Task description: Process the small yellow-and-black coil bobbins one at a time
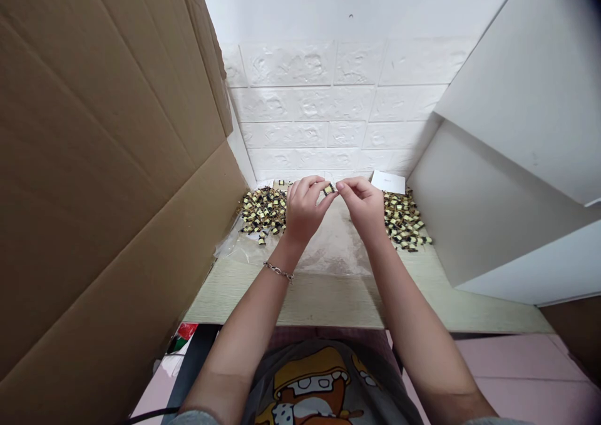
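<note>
Above the middle of the table, my left hand (307, 207) pinches a small transformer coil (328, 189) with a yellow-wrapped middle and black ends. Close against its right end, my right hand (364, 207) has thumb and forefinger pressed together on what looks like a fine wire from the coil, too thin to see clearly. A heap of similar coils (263, 209) lies to the left of my left hand. Another pile of coils (404, 221) sits just right of my right hand.
Clear plastic sheeting (335, 243) covers part of the light wooden table (328, 300). A white card (389, 182) rests behind the right pile. Tall cardboard (141, 225) closes the left side, white panels (451, 206) the right, and a white brick-patterned wall (310, 104) the back.
</note>
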Available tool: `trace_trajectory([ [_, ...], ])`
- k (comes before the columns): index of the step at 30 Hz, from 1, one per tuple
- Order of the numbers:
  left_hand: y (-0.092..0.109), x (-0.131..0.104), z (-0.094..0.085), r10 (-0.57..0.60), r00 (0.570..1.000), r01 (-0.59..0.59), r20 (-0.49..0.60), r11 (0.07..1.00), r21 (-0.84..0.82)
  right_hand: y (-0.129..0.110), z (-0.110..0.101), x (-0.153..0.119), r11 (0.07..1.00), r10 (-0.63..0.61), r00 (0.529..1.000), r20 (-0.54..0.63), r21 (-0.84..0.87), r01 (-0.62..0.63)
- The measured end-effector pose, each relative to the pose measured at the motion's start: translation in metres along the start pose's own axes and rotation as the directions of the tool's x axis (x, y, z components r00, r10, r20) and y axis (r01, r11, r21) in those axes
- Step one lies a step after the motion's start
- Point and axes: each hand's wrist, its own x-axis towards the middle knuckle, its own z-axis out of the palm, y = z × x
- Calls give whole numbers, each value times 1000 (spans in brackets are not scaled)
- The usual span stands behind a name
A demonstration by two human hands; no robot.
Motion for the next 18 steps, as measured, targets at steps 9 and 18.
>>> trace_trajectory([
  [9, 1, 1, 1, -48, 998, 44, -43, 995, -91, -4, 0, -2, 995, 79, 997, -5, 69, -78],
  [18, 1, 1, 1, -31, 999, 29, -30, 999, -45, -4, -3, 1, 988, 126, 992, 11, 91, -127],
])
